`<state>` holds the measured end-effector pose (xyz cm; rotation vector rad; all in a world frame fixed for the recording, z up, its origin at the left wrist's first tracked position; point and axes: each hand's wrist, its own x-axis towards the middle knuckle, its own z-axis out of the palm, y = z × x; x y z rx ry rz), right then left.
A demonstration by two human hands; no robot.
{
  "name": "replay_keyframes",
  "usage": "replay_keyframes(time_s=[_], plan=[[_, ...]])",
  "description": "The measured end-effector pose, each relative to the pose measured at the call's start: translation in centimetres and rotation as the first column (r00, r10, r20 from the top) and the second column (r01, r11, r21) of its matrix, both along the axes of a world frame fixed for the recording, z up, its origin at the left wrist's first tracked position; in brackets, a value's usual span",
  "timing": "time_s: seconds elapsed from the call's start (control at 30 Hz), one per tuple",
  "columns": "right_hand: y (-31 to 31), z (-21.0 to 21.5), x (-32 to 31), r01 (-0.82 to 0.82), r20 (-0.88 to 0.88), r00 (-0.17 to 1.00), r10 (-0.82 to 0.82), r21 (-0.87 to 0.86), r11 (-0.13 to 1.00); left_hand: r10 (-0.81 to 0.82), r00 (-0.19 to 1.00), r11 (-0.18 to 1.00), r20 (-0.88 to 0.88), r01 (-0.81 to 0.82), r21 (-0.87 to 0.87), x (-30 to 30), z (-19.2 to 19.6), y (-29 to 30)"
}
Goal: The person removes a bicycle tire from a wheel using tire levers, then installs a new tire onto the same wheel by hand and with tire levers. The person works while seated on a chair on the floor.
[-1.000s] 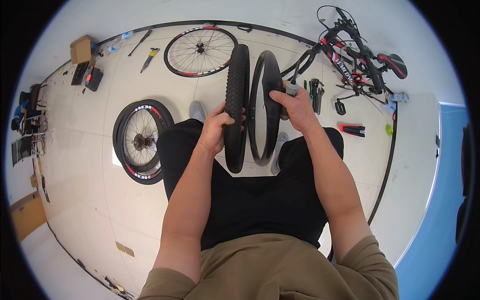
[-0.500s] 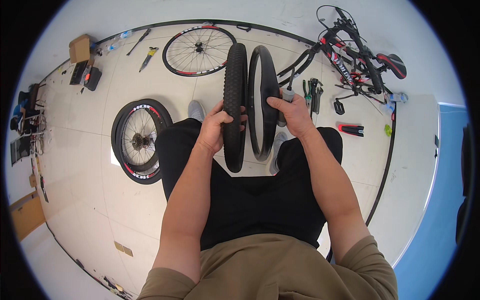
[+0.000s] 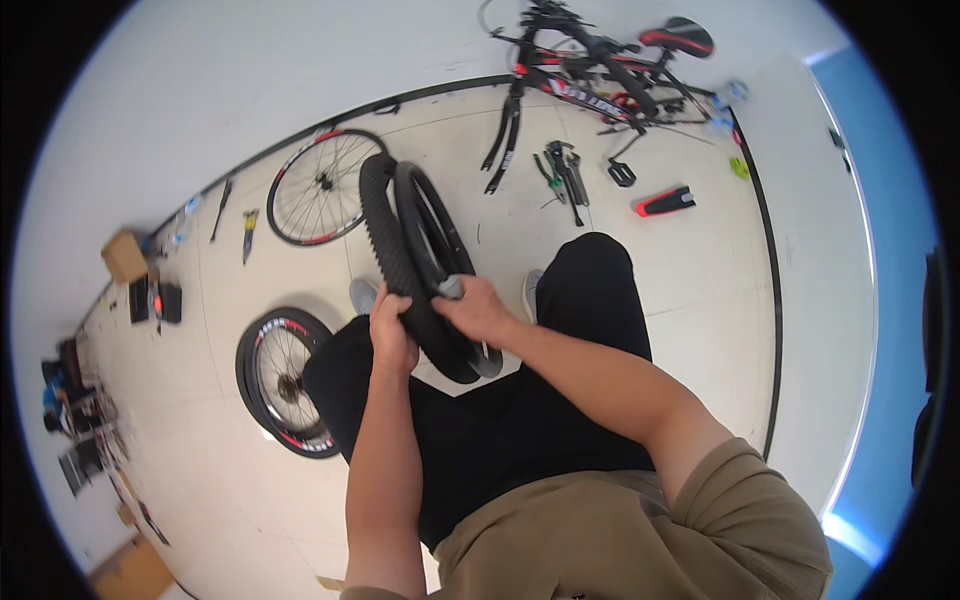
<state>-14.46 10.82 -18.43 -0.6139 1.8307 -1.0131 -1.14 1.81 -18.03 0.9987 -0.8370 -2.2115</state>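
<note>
Between my hands a knobby black bicycle tire (image 3: 385, 235) and a smooth black inner tube (image 3: 421, 248) lean side by side, tilted, above the gap between my knees. My left hand (image 3: 392, 332) is closed around the tire's left side, thumb on the tread. My right hand (image 3: 478, 314) is closed on the inner tube, with its fingertips close against the tire. A short grey cylindrical piece (image 3: 450, 288) shows at that hand; its lower part is hidden.
A bare spoked rim (image 3: 273, 205) lies ahead at left; a wheel (image 3: 246, 365) with a cassette lies by my left knee. A bicycle frame (image 3: 590, 95) stands by the far wall. Hand tools (image 3: 565, 175) and a red-black fender piece (image 3: 664, 202) lie at right. An open box (image 3: 125, 257) sits far left.
The tire and tube have moved left and lower in view and now tilt. My right hand has come across close to the tire. The whole view has turned, shifting frame and wheels.
</note>
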Motion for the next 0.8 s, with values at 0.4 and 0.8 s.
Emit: replay_keyframes(time_s=[0.4,0.8], plan=[[0.2,3.0,2.0,0.089,-0.059,0.994,-0.091,-0.028,0.996,-0.03,0.999,0.991,-0.035,0.034,0.131,1.9,-0.7,-0.7],[-1.5,1.7,2.6,0.116,-0.055,0.991,-0.123,-0.119,0.986,-0.021,0.997,0.979,-0.08,0.037,0.203,2.3,-0.4,-1.5]])
